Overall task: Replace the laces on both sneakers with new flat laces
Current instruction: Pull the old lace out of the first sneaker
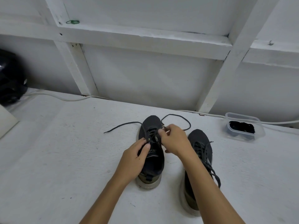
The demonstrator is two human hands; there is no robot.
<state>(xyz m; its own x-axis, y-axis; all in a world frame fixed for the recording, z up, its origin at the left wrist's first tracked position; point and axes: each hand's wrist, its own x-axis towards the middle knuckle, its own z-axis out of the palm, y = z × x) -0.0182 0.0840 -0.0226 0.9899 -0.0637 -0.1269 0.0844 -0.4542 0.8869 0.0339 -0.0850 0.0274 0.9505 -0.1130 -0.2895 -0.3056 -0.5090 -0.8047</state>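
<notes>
On left sneaker [151,152]: right hand [174,139] pinches lace [176,120]; left hand [134,159] grips tongue.

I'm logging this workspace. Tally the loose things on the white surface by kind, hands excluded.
Dark sneakers: 2, left sneaker and right sneaker
Clear plastic containers: 1, container holding black laces
White cables: 2, one at back left, one at back right
Black helmet-like object: 1
Total: 6

- Left hand [135,156] grips left sneaker [151,152] at its tongue
- Right hand [174,139] pinches its lace [124,126]
- Right sneaker [199,159] just beside
- Tub [245,126] far right
</notes>
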